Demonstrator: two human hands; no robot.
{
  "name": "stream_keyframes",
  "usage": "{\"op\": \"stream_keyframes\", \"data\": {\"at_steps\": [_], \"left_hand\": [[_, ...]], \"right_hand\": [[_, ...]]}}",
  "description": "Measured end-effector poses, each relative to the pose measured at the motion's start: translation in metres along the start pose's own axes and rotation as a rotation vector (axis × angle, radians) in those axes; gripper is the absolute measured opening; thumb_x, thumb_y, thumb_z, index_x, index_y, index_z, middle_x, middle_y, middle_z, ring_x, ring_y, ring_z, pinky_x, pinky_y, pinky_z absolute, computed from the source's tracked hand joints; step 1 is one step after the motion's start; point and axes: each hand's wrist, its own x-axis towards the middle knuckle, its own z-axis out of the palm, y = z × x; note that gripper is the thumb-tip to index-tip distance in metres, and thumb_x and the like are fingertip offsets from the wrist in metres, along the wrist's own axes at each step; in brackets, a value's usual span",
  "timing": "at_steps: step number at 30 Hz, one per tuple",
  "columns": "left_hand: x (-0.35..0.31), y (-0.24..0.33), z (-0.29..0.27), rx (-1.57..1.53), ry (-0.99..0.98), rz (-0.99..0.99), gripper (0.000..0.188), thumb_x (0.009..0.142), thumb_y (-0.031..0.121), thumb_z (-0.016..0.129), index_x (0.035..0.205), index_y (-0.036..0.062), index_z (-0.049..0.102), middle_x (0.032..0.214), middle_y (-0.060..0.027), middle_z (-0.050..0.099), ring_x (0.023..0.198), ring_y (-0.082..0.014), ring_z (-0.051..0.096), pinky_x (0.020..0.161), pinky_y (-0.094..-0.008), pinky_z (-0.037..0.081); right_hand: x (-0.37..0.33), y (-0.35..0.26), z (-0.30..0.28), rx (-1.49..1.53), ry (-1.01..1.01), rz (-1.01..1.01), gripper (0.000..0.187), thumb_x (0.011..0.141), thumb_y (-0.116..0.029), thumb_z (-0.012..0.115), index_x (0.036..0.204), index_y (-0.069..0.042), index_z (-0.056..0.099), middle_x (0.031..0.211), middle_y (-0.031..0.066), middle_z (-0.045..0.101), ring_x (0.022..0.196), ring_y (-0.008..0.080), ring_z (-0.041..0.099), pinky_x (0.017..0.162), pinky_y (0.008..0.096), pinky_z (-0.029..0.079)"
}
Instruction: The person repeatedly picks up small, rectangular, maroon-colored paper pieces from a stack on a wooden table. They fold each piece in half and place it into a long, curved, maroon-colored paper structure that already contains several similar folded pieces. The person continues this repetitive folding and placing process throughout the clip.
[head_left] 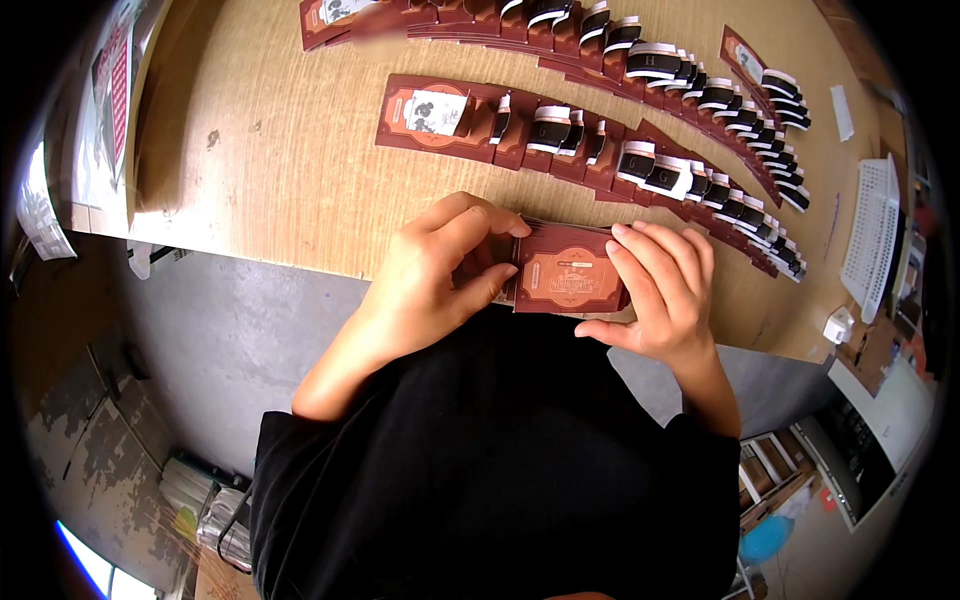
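At the near edge of the table lies a small stack of reddish-brown printed cards [568,268], with an orange panel on the top one. My left hand [440,262] pinches the stack's left edge between thumb and bent fingers. On the right side, my right hand [662,290] rests its fingertips against the stack's upper right corner. Its fingers are stretched, and its thumb stands apart below the card. Just beyond my hands runs a row of overlapping brown cards [440,115] with black-and-white curved bands [652,172] on them.
Farther back, another long row of overlapping banded cards [600,60] curves to the right. A short separate row [745,58] sits at the far right. A white slotted basket [868,240] and a white plug-like block [838,325] stand at the table's right side.
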Motion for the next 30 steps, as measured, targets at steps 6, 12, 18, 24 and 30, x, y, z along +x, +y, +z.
{"op": "stream_keyframes", "data": {"at_steps": [6, 12, 18, 24, 30], "left_hand": [[0.0, -0.001, 0.002, -0.001, -0.011, -0.006, 0.036, 0.066, -0.007, 0.064, 0.1, 0.0039, 0.056, 0.086, -0.0079, 0.053, 0.07, -0.0184, 0.057, 0.061, -0.028, 0.047], [0.001, 0.001, 0.004, 0.033, 0.027, 0.05, 0.035, 0.068, -0.002, 0.065, 0.101, 0.0035, 0.056, 0.086, -0.0086, 0.053, 0.07, -0.0206, 0.056, 0.062, -0.0285, 0.047], [-0.007, 0.017, 0.003, -0.555, -0.062, -0.008, 0.031, 0.076, 0.012, 0.066, 0.102, -0.0034, 0.055, 0.088, -0.0079, 0.055, 0.076, -0.0125, 0.055, 0.066, -0.0235, 0.046], [-0.005, 0.022, 0.014, -0.97, -0.117, -0.118, 0.021, 0.083, -0.001, 0.057, 0.103, -0.0051, 0.057, 0.096, -0.0062, 0.06, 0.087, -0.0088, 0.055, 0.075, -0.024, 0.046], [0.003, 0.023, 0.018, -0.922, -0.166, -0.017, 0.018, 0.083, 0.003, 0.059, 0.099, -0.0051, 0.059, 0.09, -0.0055, 0.061, 0.082, -0.0082, 0.054, 0.071, -0.0231, 0.045]], "right_hand": [[-0.007, 0.004, 0.003, 0.158, 0.027, 0.065, 0.05, 0.07, -0.04, 0.067, 0.099, -0.001, 0.059, 0.105, 0.0095, 0.057, 0.092, 0.0246, 0.053, 0.08, 0.0388, 0.039], [-0.009, 0.003, -0.002, 0.339, 0.13, 0.145, 0.054, 0.062, -0.031, 0.075, 0.104, -0.001, 0.057, 0.104, 0.0128, 0.054, 0.089, 0.0278, 0.052, 0.076, 0.0375, 0.042], [0.011, -0.003, -0.018, 0.308, 0.291, -0.022, 0.049, 0.066, -0.032, 0.074, 0.102, -0.005, 0.056, 0.105, 0.0122, 0.052, 0.083, 0.0249, 0.051, 0.066, 0.0363, 0.043], [0.017, -0.005, -0.02, -0.1, 0.319, -0.133, 0.046, 0.076, -0.041, 0.061, 0.098, -0.001, 0.057, 0.102, 0.0151, 0.057, 0.084, 0.0271, 0.051, 0.067, 0.0346, 0.044], [0.022, -0.026, -0.015, -0.011, 0.351, 0.131, 0.055, 0.079, -0.046, 0.055, 0.101, 0.004, 0.059, 0.102, 0.0147, 0.06, 0.085, 0.0245, 0.052, 0.071, 0.0311, 0.044]]}}
